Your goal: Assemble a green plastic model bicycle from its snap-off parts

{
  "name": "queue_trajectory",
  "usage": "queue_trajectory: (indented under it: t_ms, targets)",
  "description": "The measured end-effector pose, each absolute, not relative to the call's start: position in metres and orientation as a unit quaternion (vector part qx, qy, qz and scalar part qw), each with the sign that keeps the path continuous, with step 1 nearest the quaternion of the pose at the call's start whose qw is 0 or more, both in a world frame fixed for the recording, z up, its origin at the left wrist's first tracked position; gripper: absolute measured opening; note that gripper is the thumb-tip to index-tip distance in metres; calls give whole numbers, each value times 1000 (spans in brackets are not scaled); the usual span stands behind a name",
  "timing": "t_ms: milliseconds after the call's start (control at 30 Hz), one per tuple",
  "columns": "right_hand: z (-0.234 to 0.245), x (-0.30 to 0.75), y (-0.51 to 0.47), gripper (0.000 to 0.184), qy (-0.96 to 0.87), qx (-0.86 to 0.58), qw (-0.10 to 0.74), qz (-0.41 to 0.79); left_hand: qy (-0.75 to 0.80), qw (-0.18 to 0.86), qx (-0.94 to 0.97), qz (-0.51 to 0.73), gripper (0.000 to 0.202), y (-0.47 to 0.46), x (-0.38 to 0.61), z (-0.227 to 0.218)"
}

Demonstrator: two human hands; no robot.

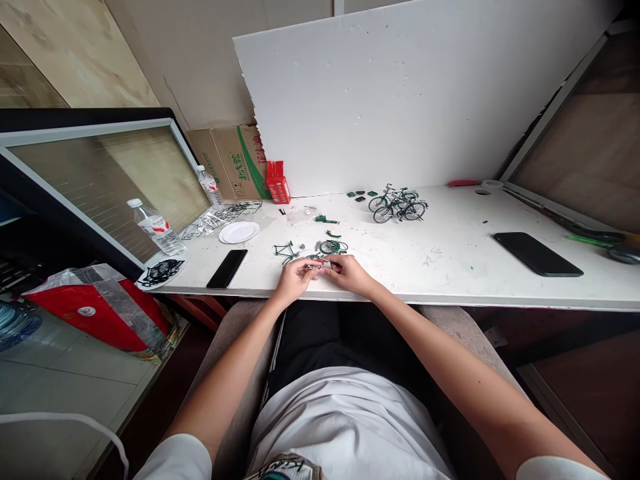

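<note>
Close together at the table's front edge, my left hand [294, 277] and my right hand [351, 275] are both closed in a pinch. Between the fingertips of my right hand is a thin dark piece, meeting something small in my left fingers that is too tiny to name. Just beyond them lie a green model bicycle frame [285, 251], a spoked model wheel [331, 247] and a small curved green part [333, 234]. Two or more model bicycles [400, 205] stand upright farther back to the right.
Left of my hands are a black phone [227, 269], white paper plates [239, 232] and two water bottles [159, 227]. Another dark phone [538, 254] lies on the right. A small red box [278, 182] stands by a white foam board [370, 100] at the back.
</note>
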State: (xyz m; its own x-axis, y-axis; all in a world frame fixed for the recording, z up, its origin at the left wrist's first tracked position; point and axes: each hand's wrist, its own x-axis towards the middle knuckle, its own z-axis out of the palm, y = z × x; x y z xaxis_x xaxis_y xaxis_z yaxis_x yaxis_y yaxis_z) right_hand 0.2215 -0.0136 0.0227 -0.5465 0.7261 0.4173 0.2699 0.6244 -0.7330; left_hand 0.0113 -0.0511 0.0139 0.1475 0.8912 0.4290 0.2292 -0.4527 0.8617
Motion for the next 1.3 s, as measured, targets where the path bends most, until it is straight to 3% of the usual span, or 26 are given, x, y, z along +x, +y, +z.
queue_trajectory:
  t_ms: [433, 633, 900, 1133, 1300]
  targets:
    - [21, 221, -12, 47, -786, -344, 410, 309, 425, 384, 626, 529, 45, -48, 10, 14]
    - [26, 222, -16, 41, -798, -331, 384, 326, 431, 376, 627, 529, 39, -47, 9, 11]
    - [25, 221, -13, 55, -803, -297, 377, 354, 387, 357, 648, 550, 26, -40, 5, 3]
    - [22, 221, -11, 53, -820, -271, 346, 368, 360, 354, 633, 587, 18, -42, 8, 5]
    - [22, 222, -11, 55, -801, -283, 343, 401, 394, 388, 606, 572, 27, -44, 9, 7]
